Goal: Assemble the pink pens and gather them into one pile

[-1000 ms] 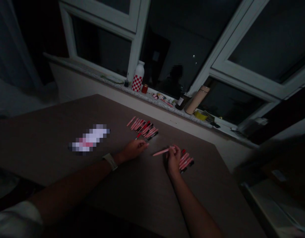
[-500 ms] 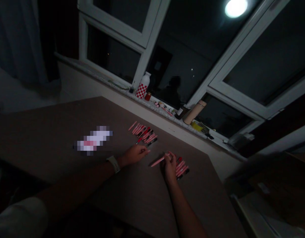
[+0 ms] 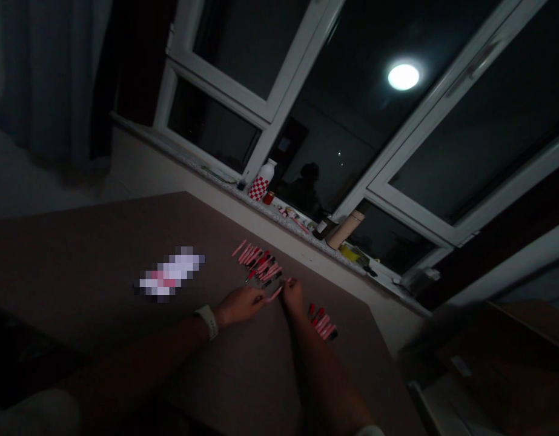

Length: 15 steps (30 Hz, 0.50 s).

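Observation:
The room is dim. My right hand is closed on a pink pen held low over the brown table. My left hand, with a pale watch on the wrist, rests on the table with fingers curled, its fingertips meeting the pen's near end. What the left fingers hold, if anything, is too dark to see. A row of several pink, red and black pens lies just beyond the hands. A smaller group of pens lies to the right of my right forearm.
A blurred white and pink flat item lies on the table to the left. The windowsill behind holds a red-checked white bottle, a cardboard tube and small clutter. Dark window panes reflect a ceiling lamp. The table's right edge drops off near a dim shelf.
My right hand has carried the pink pen leftward, away from the small pen group, until it meets my left hand. The camera has tilted upward.

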Available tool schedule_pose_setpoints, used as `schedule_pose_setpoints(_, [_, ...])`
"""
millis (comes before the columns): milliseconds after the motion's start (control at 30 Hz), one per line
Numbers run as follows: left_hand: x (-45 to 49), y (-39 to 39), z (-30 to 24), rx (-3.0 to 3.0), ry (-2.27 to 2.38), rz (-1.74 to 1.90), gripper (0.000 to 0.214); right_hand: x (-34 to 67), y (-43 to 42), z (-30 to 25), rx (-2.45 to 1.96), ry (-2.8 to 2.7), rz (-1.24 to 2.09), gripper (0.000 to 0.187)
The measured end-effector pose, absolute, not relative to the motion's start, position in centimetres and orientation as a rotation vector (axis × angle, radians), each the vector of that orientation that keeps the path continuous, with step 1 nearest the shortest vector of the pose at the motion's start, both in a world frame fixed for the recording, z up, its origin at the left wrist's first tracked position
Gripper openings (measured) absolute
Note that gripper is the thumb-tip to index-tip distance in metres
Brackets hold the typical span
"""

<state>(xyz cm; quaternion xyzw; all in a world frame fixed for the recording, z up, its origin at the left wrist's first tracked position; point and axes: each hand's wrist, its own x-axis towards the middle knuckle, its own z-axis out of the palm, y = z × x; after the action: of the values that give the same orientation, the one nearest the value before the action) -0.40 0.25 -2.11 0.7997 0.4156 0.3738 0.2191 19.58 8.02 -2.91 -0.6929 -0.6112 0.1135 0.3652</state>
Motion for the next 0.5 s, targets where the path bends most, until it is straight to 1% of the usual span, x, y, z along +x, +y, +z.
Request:
schedule_pose_setpoints(133, [-0.5, 0.1, -2.2, 2.203, 1.186, 1.008, 0.042, 18.0, 9.6, -2.5, -1.920, -1.528, 0.278, 0.051])
schedule_pose_setpoints(300, [-0.6, -0.1, -2.0, 2.266, 1.154, 0.982, 0.042, 16.6, 9.9, -2.2, -1.929, -1.519, 0.236, 0.057])
schedule_pose_setpoints(367, [-0.7, -0.2, -2.0, 2.284, 1.161, 0.976, 0.042, 16.8, 9.5, -2.0, -1.873, -1.540, 0.214, 0.054])
schedule_pose_setpoints(500, [-0.9, -0.3, -2.1, 2.325, 1.163, 0.984, 0.042, 19.0, 7.1, -1.4, -1.701, -1.643, 0.147, 0.042])
